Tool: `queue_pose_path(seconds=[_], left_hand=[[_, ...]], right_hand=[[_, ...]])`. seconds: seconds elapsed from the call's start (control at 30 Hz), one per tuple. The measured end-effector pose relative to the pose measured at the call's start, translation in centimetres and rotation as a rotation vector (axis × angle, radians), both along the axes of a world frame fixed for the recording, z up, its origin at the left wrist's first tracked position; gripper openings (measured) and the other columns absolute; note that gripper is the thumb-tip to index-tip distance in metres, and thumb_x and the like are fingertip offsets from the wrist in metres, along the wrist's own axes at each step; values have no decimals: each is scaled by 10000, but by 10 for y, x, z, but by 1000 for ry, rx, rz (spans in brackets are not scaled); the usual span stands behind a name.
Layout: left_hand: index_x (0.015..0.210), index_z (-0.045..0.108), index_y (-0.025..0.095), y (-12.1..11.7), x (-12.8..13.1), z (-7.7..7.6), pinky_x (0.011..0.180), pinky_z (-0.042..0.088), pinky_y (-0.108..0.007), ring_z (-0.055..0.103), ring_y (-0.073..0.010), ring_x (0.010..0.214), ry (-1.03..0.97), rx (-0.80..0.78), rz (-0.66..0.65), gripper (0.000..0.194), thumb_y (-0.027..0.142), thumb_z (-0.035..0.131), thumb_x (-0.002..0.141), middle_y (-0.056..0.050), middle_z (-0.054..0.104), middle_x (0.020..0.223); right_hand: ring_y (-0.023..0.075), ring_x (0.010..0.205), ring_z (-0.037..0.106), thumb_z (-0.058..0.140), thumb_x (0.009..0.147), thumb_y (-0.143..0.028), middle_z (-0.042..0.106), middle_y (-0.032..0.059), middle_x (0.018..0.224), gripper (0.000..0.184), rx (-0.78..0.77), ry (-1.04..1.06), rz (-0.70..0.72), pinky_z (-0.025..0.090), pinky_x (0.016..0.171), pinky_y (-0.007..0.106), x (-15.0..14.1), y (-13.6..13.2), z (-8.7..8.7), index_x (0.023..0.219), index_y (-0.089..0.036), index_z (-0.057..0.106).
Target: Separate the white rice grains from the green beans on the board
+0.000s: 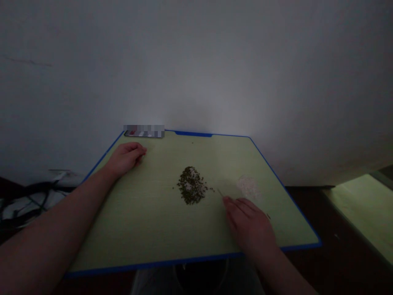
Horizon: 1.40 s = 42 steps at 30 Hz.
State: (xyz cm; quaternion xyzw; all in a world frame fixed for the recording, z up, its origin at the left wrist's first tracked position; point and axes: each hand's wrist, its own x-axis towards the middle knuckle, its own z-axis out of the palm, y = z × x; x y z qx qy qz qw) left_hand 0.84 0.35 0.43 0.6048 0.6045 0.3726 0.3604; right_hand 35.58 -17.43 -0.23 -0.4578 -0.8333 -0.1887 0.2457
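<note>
OK, ur R hand (pixel 251 223) pinches stick (pixel 220 193) R of mixed pile (pixel 192 186), L hand (pixel 127 157) curled L of it, grip unclear; keep tip steady

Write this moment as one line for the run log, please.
left hand: curled, left side of table | right hand: pinching thin stick, tip toward mixed pile | pale pile: separate, beyond right hand

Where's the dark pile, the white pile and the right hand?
Dark pile (pixel 192 187), head view: middle of the heap.
White pile (pixel 248 186), head view: its middle.
Right hand (pixel 251 220), head view: back of the hand.
</note>
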Motion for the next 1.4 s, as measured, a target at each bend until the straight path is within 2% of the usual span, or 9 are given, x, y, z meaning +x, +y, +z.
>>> queue_pose_path(seconds=[0.13, 0.33, 0.53, 0.73, 0.97, 1.2, 1.4], left_hand=[[634, 498, 182, 2, -2, -3, 485, 302, -245, 398, -86, 448, -25, -9, -8, 229, 353, 569, 770, 64, 459, 466], [659, 532, 187, 5, -5, -8, 480, 313, -248, 416, -100, 449, 3, 11, 2, 228, 384, 572, 767, 58, 475, 477], [641, 533, 187, 1, 0, -1, 480, 329, -245, 426, -99, 448, -3, -8, 40, 192, 356, 584, 719, 56, 472, 476], [631, 526, 186, 3, -1, -5, 473, 312, -240, 406, -91, 433, 5, 12, 6, 210, 365, 568, 735, 63, 466, 445], [615, 512, 193, 3, -4, -5, 477, 320, -242, 406, -94, 432, 60, -3, 19, 249, 393, 565, 754, 62, 466, 441], [611, 518, 188, -2, 2, 3, 472, 317, -247, 409, -97, 440, 33, -4, 20, 239, 381, 576, 741, 56, 468, 449], [628, 526, 187, -3, 4, 4, 456, 305, -247, 405, -96, 425, -9, -9, 37, 203, 361, 582, 714, 61, 458, 443]], right_hand=[[197, 730, 692, 486, 910, -109, 752, 78, 833, 233, -29, 120, -57, 585, 716, 320, 14, 6, 9, 949, -116, 716], [207, 754, 695, 447, 914, -65, 760, 92, 862, 282, -17, 29, 85, 596, 749, 327, 1, 17, 4, 984, -83, 720], [206, 829, 709, 450, 929, -67, 761, 82, 969, 275, -37, 23, 198, 599, 806, 354, 1, 1, -4, 1058, -89, 692], [180, 767, 704, 495, 928, -98, 762, 74, 904, 224, -23, 134, 121, 605, 777, 324, 10, -5, 3, 1028, -120, 694], [205, 799, 694, 469, 901, -57, 760, 93, 927, 285, -28, 15, 144, 599, 778, 348, 2, 4, -9, 1058, -104, 703], [215, 779, 675, 459, 892, -57, 751, 108, 874, 299, -49, 19, -16, 589, 735, 350, 3, 20, 0, 1031, -118, 717], [193, 805, 676, 492, 856, -49, 760, 73, 899, 323, -126, -9, 53, 580, 759, 306, -17, 27, -2, 1064, -149, 717]])
